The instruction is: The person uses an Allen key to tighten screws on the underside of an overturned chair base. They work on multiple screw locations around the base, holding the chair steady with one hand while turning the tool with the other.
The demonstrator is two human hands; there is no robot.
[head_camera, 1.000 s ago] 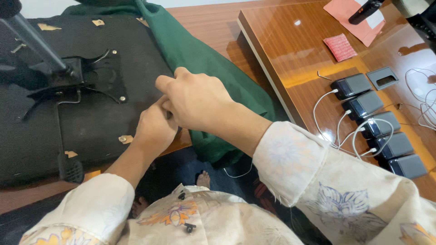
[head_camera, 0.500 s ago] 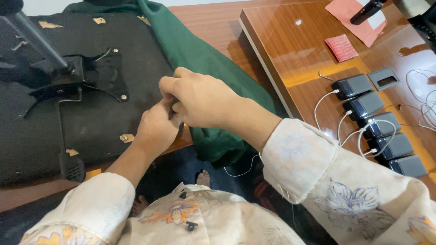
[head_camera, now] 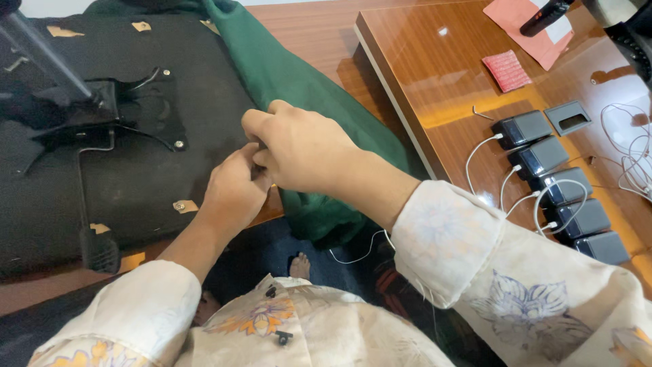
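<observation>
Where the green cloth (head_camera: 305, 102) meets the black pad (head_camera: 136, 170) on the counter (head_camera: 435, 75), both hands — left hand (head_camera: 234, 187), right hand (head_camera: 299, 146) — pinch something small (hidden between the fingers).

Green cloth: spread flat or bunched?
Bunched. The green cloth lies in a rumpled strip along the black pad, its end hanging off the edge under the right hand.

A wooden table (head_camera: 435, 75) carries green cloth (head_camera: 299, 88) and dark chargers (head_camera: 557, 187).
</observation>
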